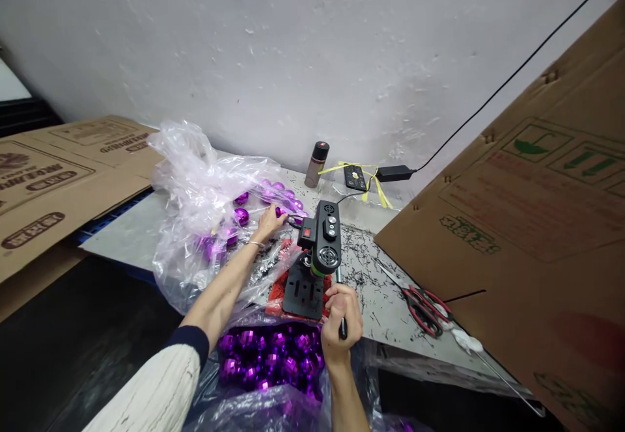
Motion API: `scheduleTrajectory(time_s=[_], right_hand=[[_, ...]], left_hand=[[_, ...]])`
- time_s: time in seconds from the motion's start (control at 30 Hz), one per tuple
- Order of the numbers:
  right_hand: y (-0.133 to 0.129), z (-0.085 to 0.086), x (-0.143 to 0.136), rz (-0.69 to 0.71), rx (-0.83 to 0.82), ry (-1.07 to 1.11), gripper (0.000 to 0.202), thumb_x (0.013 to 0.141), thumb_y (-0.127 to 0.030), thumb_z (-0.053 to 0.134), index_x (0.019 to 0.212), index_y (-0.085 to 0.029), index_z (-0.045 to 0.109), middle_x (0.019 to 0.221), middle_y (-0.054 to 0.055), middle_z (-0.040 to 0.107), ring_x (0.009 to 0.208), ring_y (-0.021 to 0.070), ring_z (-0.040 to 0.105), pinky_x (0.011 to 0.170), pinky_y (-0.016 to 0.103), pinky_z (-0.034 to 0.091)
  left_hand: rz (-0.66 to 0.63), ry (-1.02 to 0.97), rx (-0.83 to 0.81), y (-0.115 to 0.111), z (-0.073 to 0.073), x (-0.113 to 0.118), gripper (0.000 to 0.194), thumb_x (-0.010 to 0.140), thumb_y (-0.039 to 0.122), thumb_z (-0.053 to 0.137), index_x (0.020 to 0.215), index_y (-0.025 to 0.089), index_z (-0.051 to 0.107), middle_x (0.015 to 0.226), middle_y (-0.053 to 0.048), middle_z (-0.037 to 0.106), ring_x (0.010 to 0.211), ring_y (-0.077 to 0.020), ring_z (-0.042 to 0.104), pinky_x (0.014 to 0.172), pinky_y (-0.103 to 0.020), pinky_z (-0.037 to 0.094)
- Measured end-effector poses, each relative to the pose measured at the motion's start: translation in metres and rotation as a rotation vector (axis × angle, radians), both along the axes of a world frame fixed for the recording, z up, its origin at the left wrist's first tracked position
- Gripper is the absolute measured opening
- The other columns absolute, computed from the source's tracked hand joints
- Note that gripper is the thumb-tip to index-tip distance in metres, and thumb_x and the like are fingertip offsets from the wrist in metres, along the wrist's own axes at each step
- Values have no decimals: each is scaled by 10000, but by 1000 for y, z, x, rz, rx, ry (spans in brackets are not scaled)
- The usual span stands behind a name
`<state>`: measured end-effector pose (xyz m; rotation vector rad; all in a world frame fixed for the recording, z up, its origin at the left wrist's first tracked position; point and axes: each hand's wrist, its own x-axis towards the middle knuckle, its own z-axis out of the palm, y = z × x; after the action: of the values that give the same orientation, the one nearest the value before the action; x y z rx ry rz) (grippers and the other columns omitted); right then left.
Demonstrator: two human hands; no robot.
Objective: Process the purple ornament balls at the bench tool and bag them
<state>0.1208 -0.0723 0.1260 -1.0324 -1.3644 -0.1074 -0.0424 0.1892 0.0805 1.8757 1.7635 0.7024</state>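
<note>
My left hand (269, 225) reaches past the machine's left side, its fingers closed on a shiny purple ball (280, 211) at the edge of the clear plastic bag (188, 185). More purple balls (241, 216) lie in and under that plastic. My right hand (343, 318) is wrapped around a black-handled rod (343, 329) beside the small black machine (328, 237), which has a red switch, knobs and a slotted base plate (303, 292). Whether the rod is joined to the machine is hidden. Below the base, an opened bag holds several faceted purple balls (271, 358).
Red-handled scissors (424, 308) lie on the grey table at right, near scattered dark clippings (359, 263). A bottle (317, 164), yellow ties (383, 194) and a power adapter (394, 173) sit near the wall. Cardboard boxes stand at left (73, 172) and right (527, 224).
</note>
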Motion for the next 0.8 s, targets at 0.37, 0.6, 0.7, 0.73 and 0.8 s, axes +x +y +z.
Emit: scheduleTrajectory(time_s=[0.37, 0.6, 0.7, 0.73, 0.8], right_hand=[[1, 2, -2, 8, 19, 14, 337, 1048, -81, 438, 760, -239, 512, 711, -25, 563, 712, 142, 633, 641, 290, 467], [1, -3, -3, -26, -5, 29, 346, 1055, -100, 434, 750, -235, 526, 729, -13, 589, 704, 152, 624, 647, 310, 450], [1, -3, -2, -22, -3, 19, 350, 1056, -110, 433, 743, -235, 524, 721, -11, 586, 702, 156, 623, 637, 311, 441], [1, -2, -1, -16, 1, 12, 350, 1056, -110, 432, 741, -235, 521, 717, -12, 582, 704, 157, 626, 632, 309, 440], [0, 1, -1, -3, 5, -2, 344, 1052, -106, 435, 745, -236, 517, 711, -16, 577, 705, 156, 630, 621, 304, 435]], left_hand=[[-237, 287, -46, -41, 15, -56, 423, 805, 413, 859, 1138, 196, 715, 1286, -147, 733, 1203, -360, 698, 1061, -439, 548], [-247, 262, -157, -37, 32, -57, 536, 909, 644, 707, 1168, 179, 777, 1256, -170, 804, 1221, -384, 733, 1026, -395, 546], [-245, 198, -241, -40, 24, -40, 549, 935, 679, 638, 971, 154, 794, 1029, -174, 833, 1071, -384, 777, 941, -395, 574], [-243, 190, -257, -42, 21, -36, 526, 928, 666, 652, 913, 158, 787, 941, -161, 828, 1011, -378, 784, 906, -391, 583], [-244, 175, -257, -47, 14, -32, 454, 906, 618, 700, 920, 171, 782, 893, -129, 822, 964, -353, 785, 868, -371, 595]])
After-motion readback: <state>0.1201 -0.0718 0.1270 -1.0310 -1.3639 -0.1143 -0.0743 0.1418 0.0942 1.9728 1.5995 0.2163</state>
